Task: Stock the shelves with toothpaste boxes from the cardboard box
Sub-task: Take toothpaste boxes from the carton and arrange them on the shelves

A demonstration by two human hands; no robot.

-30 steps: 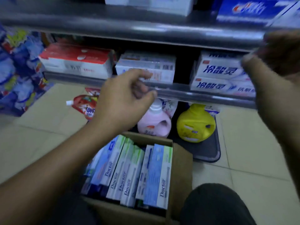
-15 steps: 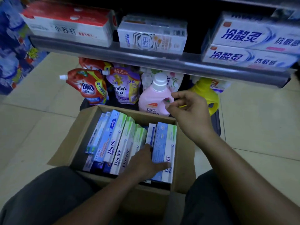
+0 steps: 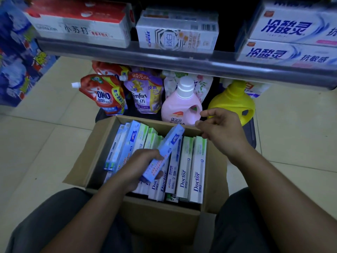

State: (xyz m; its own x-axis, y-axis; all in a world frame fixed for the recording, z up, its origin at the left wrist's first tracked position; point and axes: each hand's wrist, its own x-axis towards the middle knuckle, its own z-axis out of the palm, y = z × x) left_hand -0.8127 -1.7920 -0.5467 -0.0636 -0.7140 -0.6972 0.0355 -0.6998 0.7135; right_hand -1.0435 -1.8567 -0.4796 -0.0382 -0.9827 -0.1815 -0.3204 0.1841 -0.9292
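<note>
An open cardboard box (image 3: 102, 141) stands on the floor between my knees, packed with several upright toothpaste boxes (image 3: 197, 170). My left hand (image 3: 138, 168) grips the near end of a light blue toothpaste box (image 3: 166, 148), which tilts up out of the pack toward the far right. My right hand (image 3: 222, 130) hovers over the box's far right corner with fingers loosely curled and nothing in them. The shelf (image 3: 182, 64) above carries toothpaste packs: a red and white one (image 3: 82, 21), a Crest one (image 3: 176, 31) and blue and white ones (image 3: 291, 39).
Under the shelf stand a red OMO pouch (image 3: 102, 95), a purple Comfort pouch (image 3: 144, 92), a pink bottle (image 3: 180, 105) and a yellow jug (image 3: 233, 101) on a dark tray. Blue packages (image 3: 16, 57) are stacked at the left. Tiled floor lies on both sides.
My left hand came down from the shelf into the carton and has lifted a light blue box out at a slant. My right hand came down and hovers above the carton.
</note>
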